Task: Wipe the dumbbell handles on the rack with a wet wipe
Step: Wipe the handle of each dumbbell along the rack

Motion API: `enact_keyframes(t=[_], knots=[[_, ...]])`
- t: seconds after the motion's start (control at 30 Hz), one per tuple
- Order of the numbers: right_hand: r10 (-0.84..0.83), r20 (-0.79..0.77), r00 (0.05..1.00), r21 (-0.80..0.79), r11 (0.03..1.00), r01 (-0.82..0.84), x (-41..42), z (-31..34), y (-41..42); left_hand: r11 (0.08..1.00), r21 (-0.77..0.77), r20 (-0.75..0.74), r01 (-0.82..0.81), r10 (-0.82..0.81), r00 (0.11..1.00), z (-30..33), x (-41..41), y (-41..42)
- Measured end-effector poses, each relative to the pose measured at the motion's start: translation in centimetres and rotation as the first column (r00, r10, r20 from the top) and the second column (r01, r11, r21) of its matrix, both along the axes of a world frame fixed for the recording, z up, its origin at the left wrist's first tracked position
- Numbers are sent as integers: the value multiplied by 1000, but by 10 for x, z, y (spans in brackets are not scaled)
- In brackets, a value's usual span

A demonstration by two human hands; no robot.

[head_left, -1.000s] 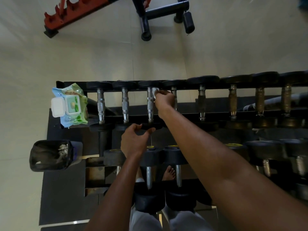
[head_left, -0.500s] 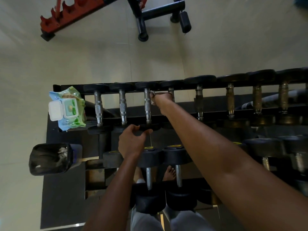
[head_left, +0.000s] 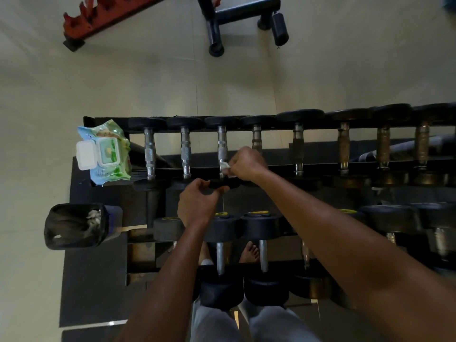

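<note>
Head view: right hand (head_left: 248, 164) pinching white wet wipe (head_left: 225, 169) against near end of third handle (head_left: 222, 149) on top rack tier. Handle's long axis running away from the body, so next stroke probably outward along it. Left hand (head_left: 197, 206) curled on near black dumbbell head (head_left: 223, 183), steadying, closer to the body.

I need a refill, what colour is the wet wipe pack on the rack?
The wet wipe pack is blue and green with a white flip lid, seen in the head view.
</note>
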State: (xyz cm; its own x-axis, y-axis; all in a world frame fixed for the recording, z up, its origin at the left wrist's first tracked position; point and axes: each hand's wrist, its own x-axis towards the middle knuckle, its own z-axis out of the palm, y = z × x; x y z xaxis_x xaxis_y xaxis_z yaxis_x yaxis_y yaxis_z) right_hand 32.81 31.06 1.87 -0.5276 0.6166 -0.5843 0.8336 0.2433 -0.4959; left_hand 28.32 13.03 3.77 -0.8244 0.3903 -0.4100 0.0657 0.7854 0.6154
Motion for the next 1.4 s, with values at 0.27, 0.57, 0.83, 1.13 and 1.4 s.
enact_keyframes(t=[0.27,0.57,0.83,1.13,1.4], knots=[[545,-59,836,639,664,-387,-44,36,34,997,50,24,-50,49,999,-11,5,-6],[647,210,733,694,429,-578,-48,40,33,996,57,7,-62,62,998,-16,6,-8],[763,116,635,413,545,-730,-36,34,9,985,84,107,-151,142,984,-19,16,-11],[144,-415,898,198,978,-65,-6,9,19,646,292,743,-705,310,593,-52,46,12],[27,-488,873,276,953,125,-16,3,23,665,274,823,-694,211,528,-82,34,10]])
